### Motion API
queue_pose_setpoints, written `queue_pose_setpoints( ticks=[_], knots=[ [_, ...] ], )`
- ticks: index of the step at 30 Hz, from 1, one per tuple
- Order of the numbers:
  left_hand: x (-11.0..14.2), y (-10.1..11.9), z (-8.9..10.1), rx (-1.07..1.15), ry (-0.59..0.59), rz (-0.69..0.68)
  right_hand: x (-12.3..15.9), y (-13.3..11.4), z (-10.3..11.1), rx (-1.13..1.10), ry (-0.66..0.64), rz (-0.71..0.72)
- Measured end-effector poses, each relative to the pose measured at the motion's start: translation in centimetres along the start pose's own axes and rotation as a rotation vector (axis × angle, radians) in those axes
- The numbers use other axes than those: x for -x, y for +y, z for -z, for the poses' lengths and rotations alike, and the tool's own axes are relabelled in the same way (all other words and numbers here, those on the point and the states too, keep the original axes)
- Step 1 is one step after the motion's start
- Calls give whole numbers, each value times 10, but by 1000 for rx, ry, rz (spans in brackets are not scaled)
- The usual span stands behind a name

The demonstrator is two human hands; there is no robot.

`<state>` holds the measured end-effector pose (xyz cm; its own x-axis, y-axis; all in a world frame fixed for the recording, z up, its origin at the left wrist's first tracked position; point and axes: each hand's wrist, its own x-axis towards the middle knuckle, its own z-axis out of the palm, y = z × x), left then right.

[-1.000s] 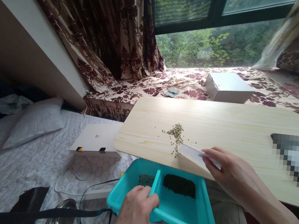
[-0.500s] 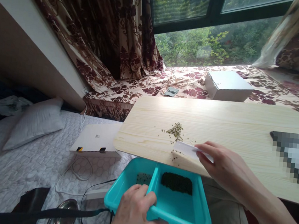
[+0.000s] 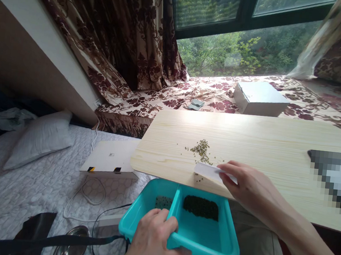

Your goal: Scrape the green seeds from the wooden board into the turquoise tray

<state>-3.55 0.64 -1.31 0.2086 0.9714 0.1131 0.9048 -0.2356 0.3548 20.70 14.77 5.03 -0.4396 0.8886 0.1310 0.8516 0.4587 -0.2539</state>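
My right hand (image 3: 240, 181) pinches a thin white card (image 3: 207, 170), its edge down on the light wooden table (image 3: 266, 141). Small greenish beans (image 3: 201, 148) lie in a loose pile just beyond the card, and a few sit between it and the table's near edge. Below that edge is a turquoise two-compartment bin (image 3: 206, 249), which my left hand (image 3: 154, 235) grips by its near rim at the divider. Dark green beans (image 3: 201, 207) fill the far end of the bin's right compartment. In its left compartment lie some pale and dark bits (image 3: 163, 202).
A pixelated dark flat object (image 3: 335, 181) lies on the table's right. Behind the table, a white box (image 3: 262, 97) and a folded grey-green cloth (image 3: 196, 104) rest on the patterned sill. Another white box (image 3: 111, 157), a metal bowl (image 3: 71, 247) and cables are on the bed at left.
My right hand has drawn the card slightly left and toward the table's near edge, with some beans shifting around it. My left hand keeps its grip on the bin.
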Motion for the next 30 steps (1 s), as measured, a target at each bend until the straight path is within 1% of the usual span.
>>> queue_pose_setpoints(
  ticks=[3, 7, 10, 14, 16, 21, 25, 30],
  knots=[
    [0, 0, 1, -4, -1, 1, 3, -1, 3, -24, -1, 30],
    [2, 0, 2, -12, 7, -5, 12, 5, 9, -68, 34, 56],
    [2, -1, 2, -21, 1, -3, 16, 12, 9, -46, 65, 30],
    [1, -1, 3, -13, -13, 2, 19, 13, 9, -36, 32, 7],
    [1, -1, 3, -9, -16, 6, 19, 12, 9, -46, 18, 2],
    [0, 0, 5, -4, -18, 10, 13, 9, 6, -41, 41, -26],
    [1, 0, 5, -7, -15, 17, 9, 5, 3, -45, 19, -12],
    [3, -1, 4, -3, -1, 18, 9, 2, 6, -64, 15, -1]
  ],
)
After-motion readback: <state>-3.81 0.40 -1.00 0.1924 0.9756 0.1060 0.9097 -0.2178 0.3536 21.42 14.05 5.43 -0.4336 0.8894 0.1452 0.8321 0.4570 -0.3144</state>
